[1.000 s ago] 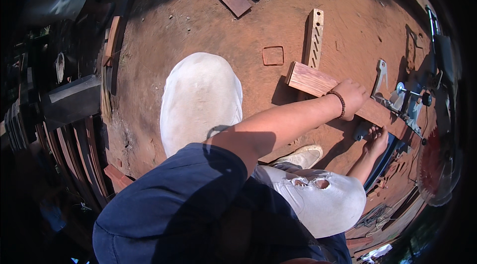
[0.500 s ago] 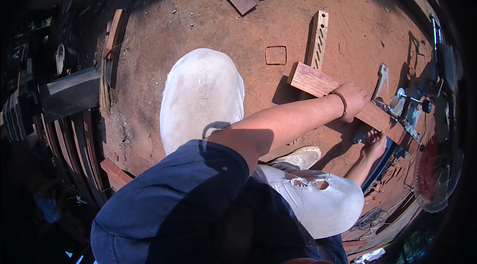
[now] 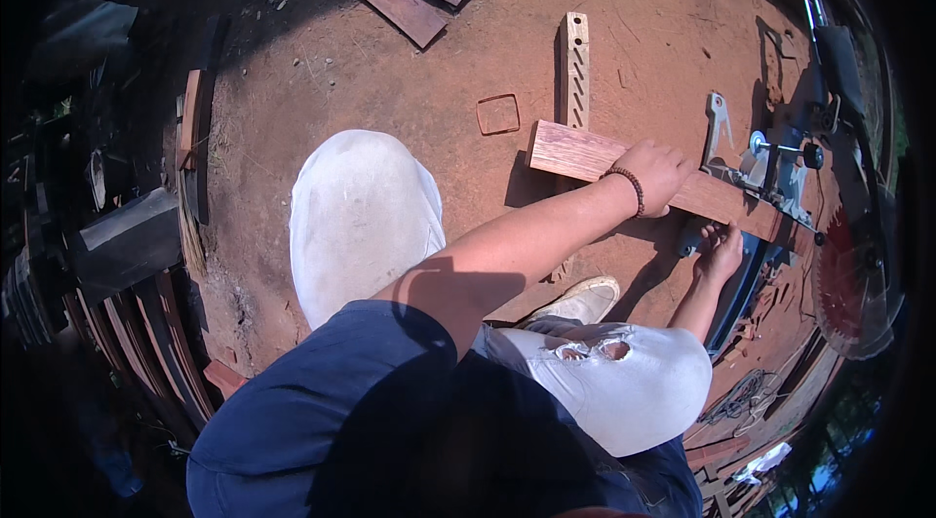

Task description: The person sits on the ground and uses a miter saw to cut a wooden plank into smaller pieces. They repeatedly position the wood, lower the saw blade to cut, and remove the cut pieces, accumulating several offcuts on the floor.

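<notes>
Well — plank [image 3: 719,200] under left hand [image 3: 651,176], beside right hand [image 3: 721,254].

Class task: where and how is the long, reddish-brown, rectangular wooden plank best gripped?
The plank is likely best gripped near its left end, coming from the left, across both long edges: that straight-sided end points away from the red, toothed, circular saw blade.

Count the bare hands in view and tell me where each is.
2: the left hand lies over the reddish plank; the right hand is at the plank's lower edge, nearer the saw blade. Deep shadow at left could hide others.
</notes>
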`<state>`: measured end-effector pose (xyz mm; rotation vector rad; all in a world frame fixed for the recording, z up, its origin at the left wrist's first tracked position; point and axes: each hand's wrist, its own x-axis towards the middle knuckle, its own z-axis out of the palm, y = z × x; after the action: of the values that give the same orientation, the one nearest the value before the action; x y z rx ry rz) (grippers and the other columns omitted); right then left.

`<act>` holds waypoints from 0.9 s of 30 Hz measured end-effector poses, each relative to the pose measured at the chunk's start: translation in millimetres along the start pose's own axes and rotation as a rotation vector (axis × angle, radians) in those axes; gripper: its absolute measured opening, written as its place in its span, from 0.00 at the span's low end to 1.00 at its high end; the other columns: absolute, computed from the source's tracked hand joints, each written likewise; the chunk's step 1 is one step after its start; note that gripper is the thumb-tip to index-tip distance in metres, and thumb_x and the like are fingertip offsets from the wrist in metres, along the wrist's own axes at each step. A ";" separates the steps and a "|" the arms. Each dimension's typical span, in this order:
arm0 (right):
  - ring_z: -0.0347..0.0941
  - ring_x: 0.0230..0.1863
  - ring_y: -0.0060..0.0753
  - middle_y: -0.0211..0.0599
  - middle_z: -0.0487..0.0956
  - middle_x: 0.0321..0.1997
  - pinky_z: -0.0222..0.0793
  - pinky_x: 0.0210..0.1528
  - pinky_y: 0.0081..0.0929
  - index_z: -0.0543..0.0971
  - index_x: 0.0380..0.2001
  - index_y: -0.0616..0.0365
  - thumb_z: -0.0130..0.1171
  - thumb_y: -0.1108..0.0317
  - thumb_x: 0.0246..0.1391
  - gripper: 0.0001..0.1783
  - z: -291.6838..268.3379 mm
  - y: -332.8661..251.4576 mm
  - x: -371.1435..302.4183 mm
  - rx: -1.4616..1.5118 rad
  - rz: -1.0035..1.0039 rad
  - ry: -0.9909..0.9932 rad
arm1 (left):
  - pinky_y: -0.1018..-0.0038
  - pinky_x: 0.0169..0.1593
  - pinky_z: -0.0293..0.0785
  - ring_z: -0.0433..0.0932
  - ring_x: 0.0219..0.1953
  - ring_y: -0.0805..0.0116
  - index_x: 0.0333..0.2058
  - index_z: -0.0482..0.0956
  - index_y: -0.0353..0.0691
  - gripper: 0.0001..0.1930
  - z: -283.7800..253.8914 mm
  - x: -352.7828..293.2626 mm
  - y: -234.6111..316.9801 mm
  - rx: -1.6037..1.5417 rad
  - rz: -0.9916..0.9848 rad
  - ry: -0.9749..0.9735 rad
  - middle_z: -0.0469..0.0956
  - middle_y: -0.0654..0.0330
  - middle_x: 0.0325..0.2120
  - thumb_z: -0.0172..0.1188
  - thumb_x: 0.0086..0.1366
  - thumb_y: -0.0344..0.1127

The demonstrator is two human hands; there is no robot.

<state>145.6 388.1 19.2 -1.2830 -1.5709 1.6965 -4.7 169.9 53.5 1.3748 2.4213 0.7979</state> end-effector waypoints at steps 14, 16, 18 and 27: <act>0.77 0.25 0.24 0.33 0.77 0.27 0.74 0.26 0.19 0.72 0.32 0.57 0.59 0.57 0.64 0.15 -17.2 18.5 -13.0 0.277 0.098 0.032 | 0.55 0.56 0.73 0.77 0.52 0.46 0.61 0.69 0.38 0.43 -14.8 30.3 -0.1 -0.017 -0.241 -0.233 0.77 0.45 0.51 0.69 0.53 0.59; 0.77 0.25 0.24 0.33 0.77 0.28 0.74 0.26 0.19 0.72 0.33 0.57 0.60 0.56 0.64 0.15 -21.1 22.4 -15.1 0.318 0.135 0.045 | 0.57 0.57 0.73 0.77 0.55 0.45 0.63 0.67 0.35 0.44 -22.3 46.2 -18.0 -0.192 -0.361 -0.399 0.76 0.40 0.54 0.67 0.56 0.60; 0.77 0.27 0.23 0.34 0.77 0.29 0.74 0.30 0.19 0.73 0.36 0.59 0.61 0.56 0.63 0.16 -20.8 24.7 -22.3 0.334 0.202 -0.019 | 0.60 0.59 0.73 0.76 0.57 0.47 0.64 0.66 0.34 0.45 -24.0 62.0 -40.0 -0.380 -0.459 -0.534 0.74 0.38 0.56 0.67 0.57 0.61; 0.75 0.29 0.20 0.32 0.78 0.30 0.70 0.31 0.17 0.75 0.36 0.60 0.61 0.65 0.62 0.10 -46.5 46.1 -31.7 0.182 0.260 -0.194 | 0.66 0.62 0.69 0.75 0.58 0.59 0.61 0.71 0.33 0.30 -70.0 82.1 -73.3 -0.474 -0.559 -0.449 0.78 0.47 0.53 0.61 0.68 0.49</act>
<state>210.6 373.8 -10.0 -1.3069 -1.3591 2.1291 -132.5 186.0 73.6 0.5743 1.9380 0.7426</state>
